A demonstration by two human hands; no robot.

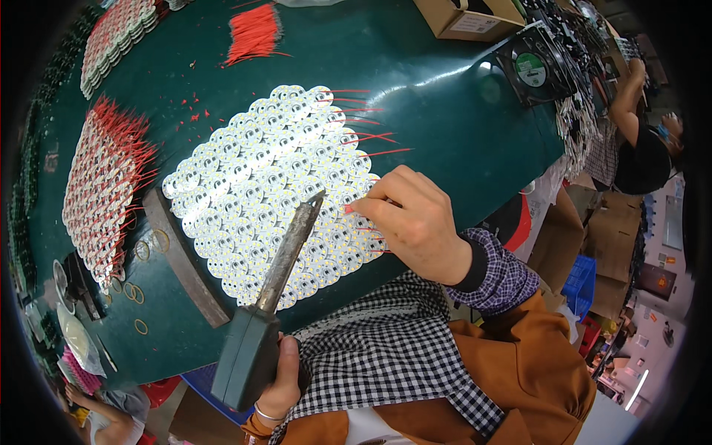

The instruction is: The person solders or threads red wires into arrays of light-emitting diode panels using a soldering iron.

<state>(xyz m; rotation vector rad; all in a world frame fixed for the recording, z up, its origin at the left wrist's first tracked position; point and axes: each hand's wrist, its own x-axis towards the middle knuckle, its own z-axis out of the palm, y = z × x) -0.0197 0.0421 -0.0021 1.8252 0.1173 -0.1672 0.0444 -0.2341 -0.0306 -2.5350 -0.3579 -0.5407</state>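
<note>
A sheet of joined round white LED boards point(256, 178) lies on the green table in front of me. Along its right edge, several thin red wires point(386, 150) stick out. My left hand point(280, 380) is wrapped round the dark green handle of a soldering iron point(285, 256), whose tip is over the sheet close to my right fingertips. Thumb and forefinger of my right hand point(415, 215) are pinched on a short red wire point(349, 209) at the sheet's right part. The palm hides some of the wires on that edge.
A bundle of red wires point(254, 33) lies at the far side. Wired LED boards point(100, 193) are stacked at left, beside a flat dark bar point(185, 259) and rubber bands point(134, 292). A black fan point(531, 68) and cardboard box point(471, 18) stand far right. Co-workers point(644, 152) sit nearby.
</note>
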